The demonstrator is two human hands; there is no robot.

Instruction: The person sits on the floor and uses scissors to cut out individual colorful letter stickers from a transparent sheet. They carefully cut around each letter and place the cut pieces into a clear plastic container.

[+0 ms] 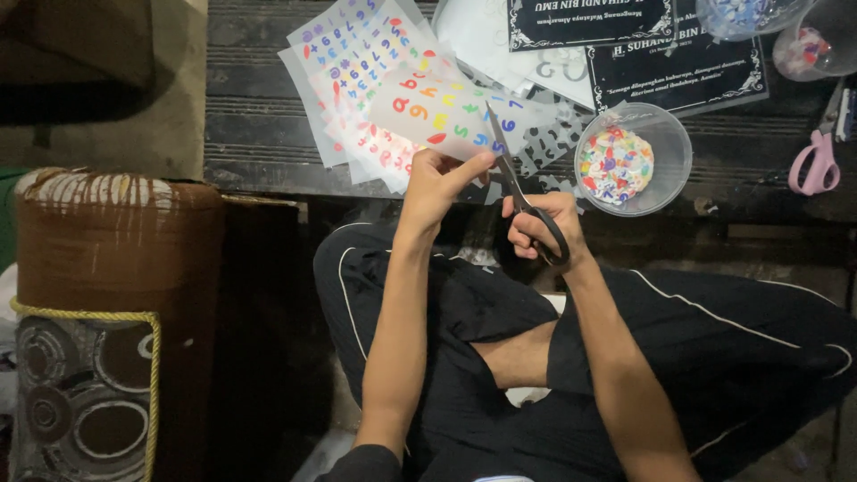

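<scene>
Sitting cross-legged in black trousers [678, 357], the person works right at the edge of a low dark wooden table [259, 134]. Right hand [543, 228] is closed through the handles of black scissors [522, 192], blades pointing up and away into the bottom edge of a clear sticker sheet [437, 107] covered in colourful letters and digits. Left hand [435, 183] pinches that sheet's lower edge, thumb stretched toward the blades. Behind it more sheets [348, 62] are fanned out on the table. Just right sits a clear plastic bowl [665, 134] of cut-out bits (very colourful). Further back: two black printed cards [678, 62], pink scissors [817, 161], more clear tubs [817, 40].
</scene>
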